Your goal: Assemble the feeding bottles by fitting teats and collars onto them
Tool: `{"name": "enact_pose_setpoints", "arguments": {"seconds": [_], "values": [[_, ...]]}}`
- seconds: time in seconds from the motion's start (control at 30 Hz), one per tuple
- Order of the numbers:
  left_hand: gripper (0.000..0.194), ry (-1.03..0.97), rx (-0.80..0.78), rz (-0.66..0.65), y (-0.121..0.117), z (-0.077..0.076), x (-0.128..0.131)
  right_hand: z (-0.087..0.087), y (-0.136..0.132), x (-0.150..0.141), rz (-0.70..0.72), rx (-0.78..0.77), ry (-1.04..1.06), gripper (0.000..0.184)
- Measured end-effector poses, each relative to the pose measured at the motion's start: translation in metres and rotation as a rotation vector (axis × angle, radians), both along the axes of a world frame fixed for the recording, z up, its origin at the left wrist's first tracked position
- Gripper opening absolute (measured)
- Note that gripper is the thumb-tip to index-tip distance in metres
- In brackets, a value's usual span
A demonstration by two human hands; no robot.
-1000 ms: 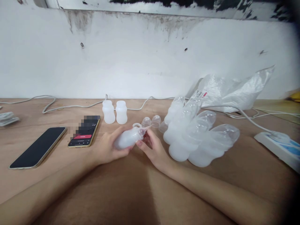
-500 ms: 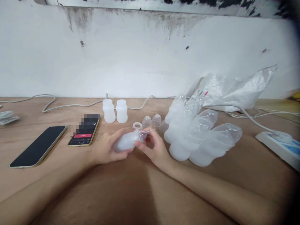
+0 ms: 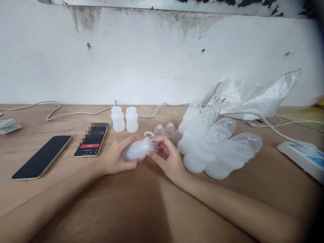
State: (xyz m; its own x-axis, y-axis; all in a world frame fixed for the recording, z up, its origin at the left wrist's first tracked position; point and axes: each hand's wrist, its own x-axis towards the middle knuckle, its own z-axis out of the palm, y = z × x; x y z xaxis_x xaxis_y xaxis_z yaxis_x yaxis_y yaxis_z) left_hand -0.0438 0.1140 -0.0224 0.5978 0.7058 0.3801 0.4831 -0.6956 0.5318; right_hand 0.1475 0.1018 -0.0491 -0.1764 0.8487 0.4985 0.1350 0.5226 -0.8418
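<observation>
My left hand (image 3: pixel 116 158) is wrapped around a frosted white baby bottle (image 3: pixel 136 150), tilted with its threaded neck to the right. At the neck, my right hand (image 3: pixel 168 156) pinches a clear bottle teat (image 3: pixel 155 143), whose thin tip points right. Parts of the teat are hidden by the fingers. Just beyond the bottle lies a white collar ring (image 3: pixel 148 134) on the wooden table. Clear dome caps (image 3: pixel 169 129) stand beside it.
Two bare frosted bottles (image 3: pixel 131 119) stand toward the wall. Several capped bottles (image 3: pixel 220 148) lie clustered at right, near a clear plastic bag (image 3: pixel 250 98) and a power strip (image 3: pixel 301 155). Two phones (image 3: pixel 42 157) lie at left. A white cable (image 3: pixel 76 114) runs along the back.
The bottle's neck has shifted slightly right and up, showing more of its thread. My right fingers have moved a little on the teat. The collar ring now looks flatter.
</observation>
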Motion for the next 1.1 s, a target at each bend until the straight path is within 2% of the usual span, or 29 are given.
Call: {"name": "enact_pose_setpoints", "arguments": {"seconds": [0.17, 0.3, 0.53, 0.7, 0.83, 1.1], "values": [[0.054, 0.073, 0.008, 0.047, -0.005, 0.004, 0.002, -0.002, 0.002, -0.001, -0.060, -0.043, 0.012, 0.027], [0.053, 0.069, -0.004, 0.051, -0.005, 0.005, 0.003, -0.002, 0.002, -0.002, -0.055, -0.097, 0.027, 0.027], [0.050, -0.005, -0.005, 0.022, 0.001, 0.001, 0.001, 0.005, 0.000, 0.001, 0.185, -0.136, 0.147, 0.029], [0.052, -0.072, -0.033, -0.045, 0.007, -0.002, -0.002, 0.009, -0.001, 0.003, 0.260, -0.155, 0.081, 0.045], [0.052, -0.063, -0.025, -0.066, 0.004, 0.000, -0.001, 0.009, 0.000, 0.003, 0.193, -0.177, 0.025, 0.042], [0.050, 0.022, -0.008, 0.102, -0.008, -0.001, 0.002, 0.005, -0.001, 0.001, 0.080, -0.211, 0.063, 0.035]]}}
